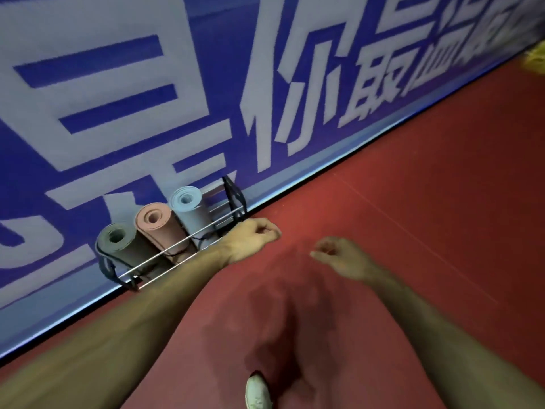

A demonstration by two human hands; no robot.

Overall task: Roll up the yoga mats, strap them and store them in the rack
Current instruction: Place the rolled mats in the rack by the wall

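Three rolled yoga mats stand upright side by side in a black wire rack [236,199] against the wall: a grey-green mat [118,240], a pink mat [156,225] and a light blue mat [188,208]. Dark straps show low on the rolls. My left hand [253,237] hovers just right of the rack's front rails, fingers loosely curled, holding nothing. My right hand [342,258] hangs over the red floor further right, fingers also loosely curled and empty.
A blue wall banner [206,98] with large white characters runs along the left and top. The red floor [413,202] stretches to the right. A white shoe [258,391] shows at the bottom. Something yellow [535,59] lies at the far right edge.
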